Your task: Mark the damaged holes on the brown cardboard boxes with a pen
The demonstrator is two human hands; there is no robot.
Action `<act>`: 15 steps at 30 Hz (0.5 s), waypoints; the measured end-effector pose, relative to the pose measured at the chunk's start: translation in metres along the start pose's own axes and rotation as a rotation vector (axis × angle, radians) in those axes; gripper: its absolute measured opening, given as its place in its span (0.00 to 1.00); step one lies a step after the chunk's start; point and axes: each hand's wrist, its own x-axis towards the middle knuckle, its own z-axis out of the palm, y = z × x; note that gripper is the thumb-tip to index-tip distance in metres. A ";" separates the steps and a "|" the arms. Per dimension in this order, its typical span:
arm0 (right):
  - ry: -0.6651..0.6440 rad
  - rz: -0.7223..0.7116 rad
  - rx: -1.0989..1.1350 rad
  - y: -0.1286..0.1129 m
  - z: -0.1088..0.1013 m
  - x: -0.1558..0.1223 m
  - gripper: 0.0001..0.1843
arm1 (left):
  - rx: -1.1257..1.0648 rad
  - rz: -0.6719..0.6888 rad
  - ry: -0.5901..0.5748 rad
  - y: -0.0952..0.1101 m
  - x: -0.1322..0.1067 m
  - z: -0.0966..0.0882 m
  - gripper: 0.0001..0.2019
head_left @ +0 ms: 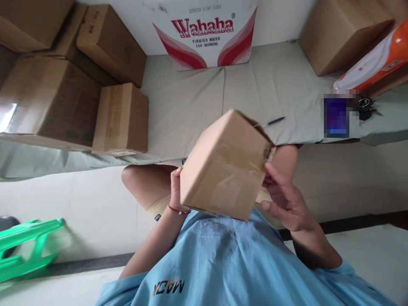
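Observation:
A small brown cardboard box [226, 170] is held tilted above my lap, with clear tape across the side facing me. My left hand [177, 187] grips its left side; the thumb shows at the edge and the other fingers are hidden behind the box. On the right, my right hand [283, 197] has its fingers apart, with a fingertip at the box's right edge, near a torn or raised bit of the flap. Its palm does not close around the box. Just beyond the box, a dark pen [276, 120] lies on the cloth.
A pale cloth-covered table [178, 102] spans the view. Several cardboard boxes [47, 97] are stacked at left, with a Wahaha carton [207, 36] at the back. At right are another box [344, 34], an orange-and-white package [376, 59], a blurred phone [336, 117] and keys [365, 106]. A green stool [32, 242] stands lower left.

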 end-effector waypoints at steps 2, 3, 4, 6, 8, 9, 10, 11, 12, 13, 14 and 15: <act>-0.059 -0.058 -0.141 -0.006 0.003 0.003 0.43 | 0.008 -0.035 -0.047 -0.006 0.003 -0.004 0.25; -0.078 -0.071 -0.186 -0.007 0.004 0.005 0.44 | 0.008 -0.044 -0.066 -0.008 0.004 -0.005 0.27; -0.088 -0.076 -0.206 -0.007 0.005 0.006 0.44 | 0.006 -0.048 -0.080 -0.010 0.005 -0.007 0.28; -0.085 -0.070 -0.182 -0.004 0.006 0.007 0.43 | -0.002 -0.051 -0.087 -0.011 0.005 -0.009 0.28; -0.057 -0.048 -0.114 0.001 0.008 0.007 0.40 | -0.039 -0.078 -0.089 -0.010 0.003 -0.010 0.28; -0.034 -0.037 -0.072 0.004 0.009 0.007 0.38 | -0.072 -0.096 -0.093 -0.009 0.002 -0.009 0.27; -0.005 -0.027 -0.027 0.007 0.010 0.006 0.35 | -0.108 -0.112 -0.102 -0.008 0.000 -0.008 0.27; 0.035 -0.020 0.016 0.009 0.011 0.006 0.32 | -0.142 -0.125 -0.120 -0.006 -0.002 -0.007 0.27; 0.083 -0.015 0.057 0.011 0.012 0.006 0.28 | -0.167 -0.132 -0.143 -0.005 -0.005 -0.005 0.28; 0.140 -0.007 0.094 0.012 0.012 0.007 0.25 | -0.178 -0.136 -0.170 -0.005 -0.007 -0.003 0.29; 0.201 0.007 0.126 0.012 0.012 0.007 0.23 | -0.178 -0.137 -0.194 -0.005 -0.009 0.000 0.29; 0.260 0.024 0.152 0.012 0.011 0.008 0.23 | -0.170 -0.132 -0.210 -0.005 -0.011 0.002 0.29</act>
